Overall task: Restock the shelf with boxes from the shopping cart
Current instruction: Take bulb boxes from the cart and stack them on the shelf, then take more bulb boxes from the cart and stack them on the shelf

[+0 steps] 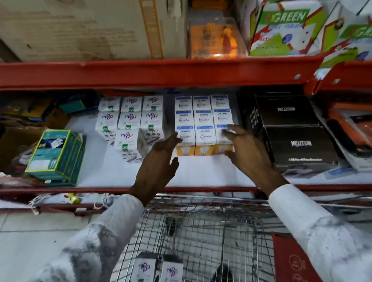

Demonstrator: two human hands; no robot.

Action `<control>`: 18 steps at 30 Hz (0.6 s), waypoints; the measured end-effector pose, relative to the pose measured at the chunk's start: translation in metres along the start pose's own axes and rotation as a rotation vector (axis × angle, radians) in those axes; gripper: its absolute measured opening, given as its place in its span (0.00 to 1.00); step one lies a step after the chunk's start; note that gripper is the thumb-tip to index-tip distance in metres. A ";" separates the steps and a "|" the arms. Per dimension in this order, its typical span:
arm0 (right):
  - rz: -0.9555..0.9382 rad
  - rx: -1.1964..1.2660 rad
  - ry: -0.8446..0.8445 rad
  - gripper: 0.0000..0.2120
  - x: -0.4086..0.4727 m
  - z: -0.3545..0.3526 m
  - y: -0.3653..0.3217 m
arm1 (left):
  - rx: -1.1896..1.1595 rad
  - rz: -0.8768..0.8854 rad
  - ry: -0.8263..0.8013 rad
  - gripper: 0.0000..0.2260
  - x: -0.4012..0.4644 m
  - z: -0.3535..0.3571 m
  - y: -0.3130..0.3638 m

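Note:
On the white shelf board stands a block of white-and-yellow bulb boxes, three wide and several deep. My left hand is open with its fingertips at the block's front left box. My right hand is open with fingers spread on the front right box. To the left stands a group of white boxes with purple lettering, one of them out in front. Two more of those white boxes lie in the wire shopping cart below my arms.
A green box sits at the shelf's left, black boxes at the right. The red upper shelf beam overhangs, carrying a cardboard carton and green-and-white boxes. Clutter fills the far left and right.

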State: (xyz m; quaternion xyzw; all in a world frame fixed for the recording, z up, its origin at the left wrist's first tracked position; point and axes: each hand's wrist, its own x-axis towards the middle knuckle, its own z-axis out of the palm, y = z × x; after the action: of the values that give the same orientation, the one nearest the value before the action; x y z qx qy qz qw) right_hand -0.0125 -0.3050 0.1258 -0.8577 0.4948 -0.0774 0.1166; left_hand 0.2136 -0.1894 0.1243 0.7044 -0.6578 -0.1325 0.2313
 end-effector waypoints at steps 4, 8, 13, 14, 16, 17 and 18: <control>-0.042 0.030 0.098 0.28 -0.054 0.007 -0.032 | 0.013 0.045 0.002 0.23 -0.070 -0.009 -0.013; -0.127 0.098 0.137 0.22 -0.129 0.048 -0.074 | -0.011 0.001 -0.082 0.21 -0.157 0.007 -0.033; -0.129 0.085 -0.194 0.28 -0.200 0.139 -0.112 | 0.069 -0.215 -0.538 0.33 -0.239 0.056 -0.071; -0.112 0.112 -0.324 0.31 -0.209 0.156 -0.116 | 0.105 -0.215 -0.629 0.35 -0.247 0.064 -0.076; -0.064 0.114 -0.598 0.39 -0.223 0.188 -0.122 | 0.213 -0.171 -0.778 0.39 -0.256 0.078 -0.083; -0.052 0.090 -0.686 0.42 -0.229 0.200 -0.125 | 0.269 -0.149 -0.824 0.39 -0.257 0.082 -0.084; -0.045 0.063 -0.736 0.44 -0.233 0.212 -0.128 | 0.312 -0.141 -0.854 0.40 -0.257 0.085 -0.084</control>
State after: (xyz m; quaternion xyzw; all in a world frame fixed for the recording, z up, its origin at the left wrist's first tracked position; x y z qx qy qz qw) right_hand 0.0303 -0.0150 -0.0463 -0.8350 0.3980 0.2184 0.3110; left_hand 0.2192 0.0541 -0.0214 0.6564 -0.6566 -0.3257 -0.1787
